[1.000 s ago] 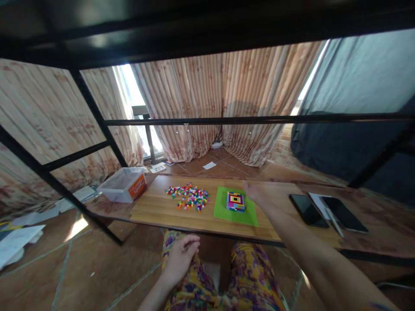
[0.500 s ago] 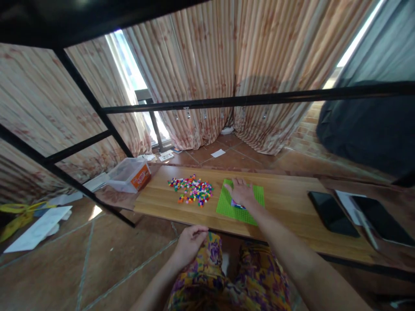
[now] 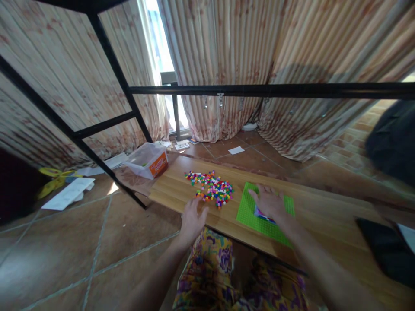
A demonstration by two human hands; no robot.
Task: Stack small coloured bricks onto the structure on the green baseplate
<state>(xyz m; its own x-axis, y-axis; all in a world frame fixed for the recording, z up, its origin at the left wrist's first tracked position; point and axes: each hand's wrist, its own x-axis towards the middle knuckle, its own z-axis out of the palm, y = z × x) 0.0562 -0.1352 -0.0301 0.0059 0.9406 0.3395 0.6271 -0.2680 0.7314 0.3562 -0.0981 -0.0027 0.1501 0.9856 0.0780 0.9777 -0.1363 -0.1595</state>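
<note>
A spread of small multicoloured building bricks [image 3: 215, 188] lies on the left half of the wooden bench top [image 3: 175, 181]. My left hand [image 3: 193, 217] is at the front edge of this spread, fingers apart, with nothing seen in it. To the right, a green studded baseplate [image 3: 248, 211] lies flat. My right hand [image 3: 269, 201] rests over it with its fingers spread. Under the palm, partly hidden, shows a low purple and blue block of joined bricks [image 3: 263, 216] on the baseplate.
A clear plastic box [image 3: 142, 162] with an orange label stands past the bench's left end. A black phone [image 3: 385, 248] lies at the right. A black metal bar [image 3: 243, 90] crosses behind the bench, before the curtains. Papers [image 3: 68, 194] lie on the floor.
My left hand has risen from my lap to the bricks' front edge and its fingers have opened. My right hand stays over the baseplate. The view has turned left.
</note>
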